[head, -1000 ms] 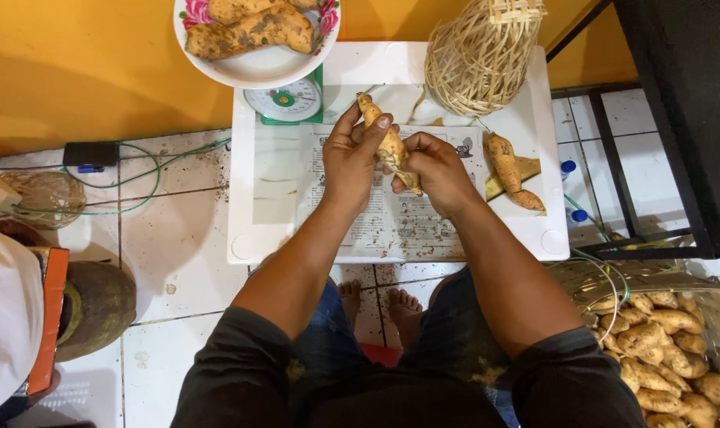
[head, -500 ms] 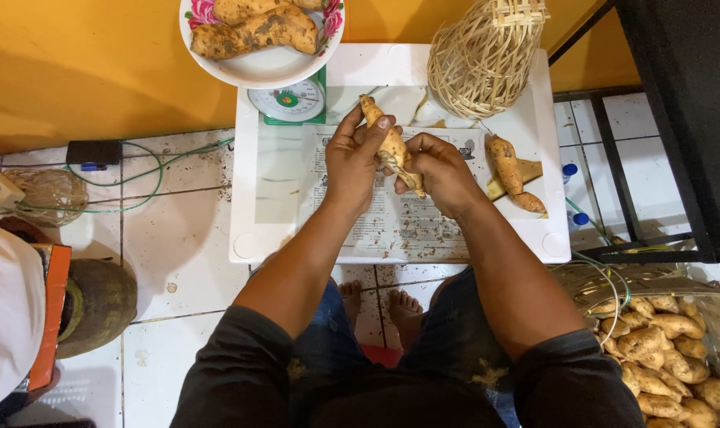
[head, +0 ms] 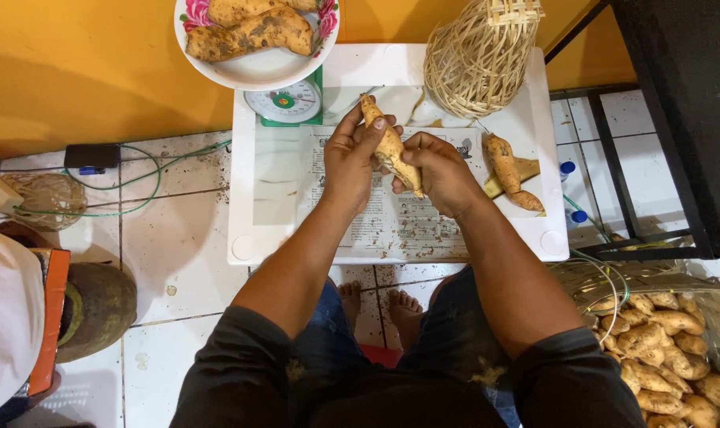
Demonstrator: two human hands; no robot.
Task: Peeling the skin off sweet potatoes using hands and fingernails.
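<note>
In the head view, both hands grasp one sweet potato above the white worktop: the left hand wraps its upper part, and the right hand is clenched round its lower end. On the worktop another sweet potato lies just right of the hands, beside a wicker basket. A scale carries a plate of more, and a heap sits low right.
</note>
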